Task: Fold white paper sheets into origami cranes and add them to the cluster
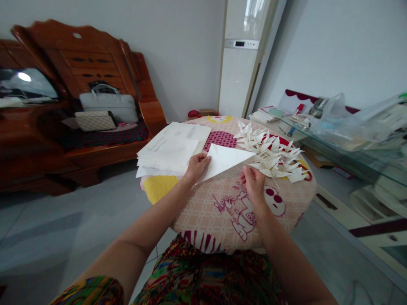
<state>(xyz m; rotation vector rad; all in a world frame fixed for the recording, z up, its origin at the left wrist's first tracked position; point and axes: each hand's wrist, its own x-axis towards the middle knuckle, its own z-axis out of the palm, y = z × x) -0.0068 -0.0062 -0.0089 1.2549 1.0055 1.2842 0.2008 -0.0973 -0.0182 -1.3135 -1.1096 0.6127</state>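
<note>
Forearms reach over round, cloth-covered worktop (206, 220). Left hand (197, 166) pinched shut on left corner of folded paper triangle (224, 160), which lies flat mid-worktop. Right hand (253, 183): fingers together, pressing triangle's lower edge, not gripping. Paper stack (171, 150) just left of triangle; origami pile (271, 156) to its right.

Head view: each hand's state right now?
Left hand: closed, pinching the folded paper triangle at its left corner.
Right hand: fingertips on the triangle's lower edge; grip cannot be told.

One folded triangle (226, 161), one paper stack (170, 153), two bags (110, 108), one bench (104, 156)
</note>
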